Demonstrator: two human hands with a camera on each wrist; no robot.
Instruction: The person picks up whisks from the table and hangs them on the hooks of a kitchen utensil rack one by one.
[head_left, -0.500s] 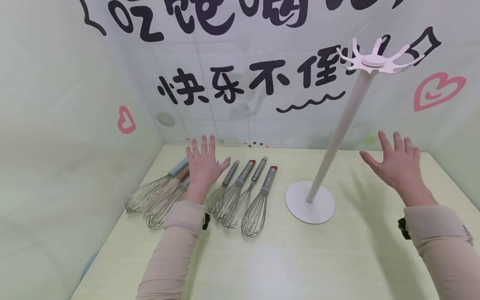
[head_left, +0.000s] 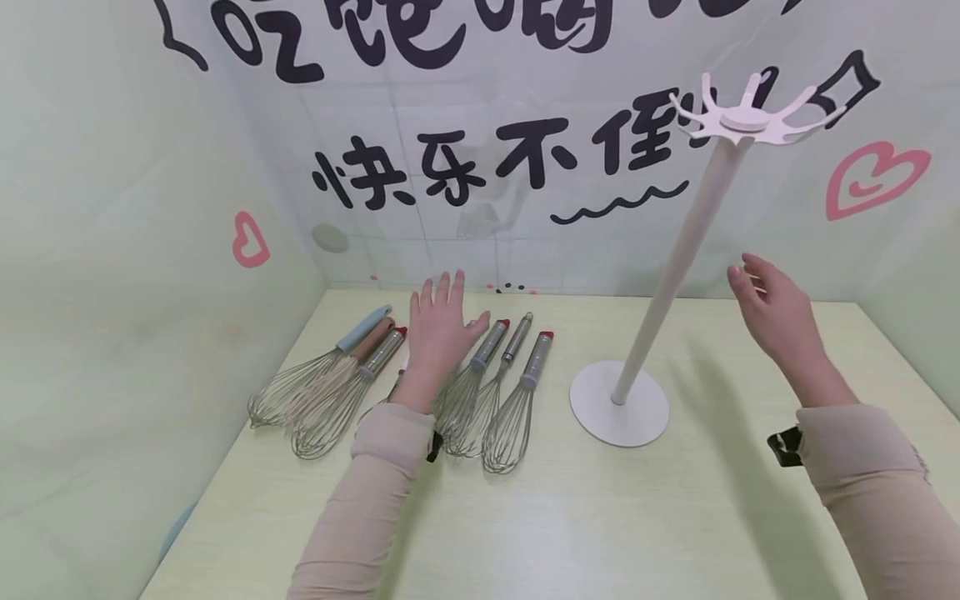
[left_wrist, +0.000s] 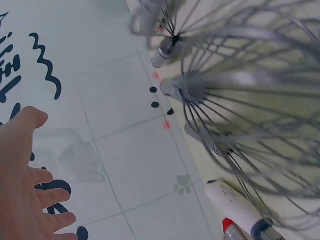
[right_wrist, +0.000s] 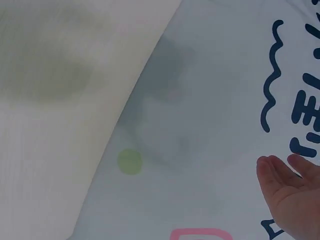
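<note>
My left hand (head_left: 437, 337) hovers over the row of whisks with its fingers straight and apart, holding nothing; it hides some of the handles. To its left lie a blue-handled whisk (head_left: 363, 328), a brown-handled whisk (head_left: 371, 340) and a metal whisk with a red end (head_left: 382, 353). A white handle (left_wrist: 235, 202) shows in the left wrist view. On its right, another red-ended whisk (head_left: 537, 358) lies outermost. A white stand (head_left: 682, 258) with a pronged top rises from a round base. My right hand (head_left: 780, 321) hangs in the air right of its pole, fingers loosely bent together, nothing in them.
All the whisks lie on a pale wooden table (head_left: 510, 533), handles towards the back. A white printed sheet (head_left: 480, 250) with black lettering closes off the back, and pale walls (head_left: 112, 292) stand at the sides. The stand's prongs (head_left: 795, 108) reach well above the table.
My left hand has shifted right over the whisks, uncovering the handles on the left. The right hand has turned and moved slightly left, its spread fingers now bent together.
</note>
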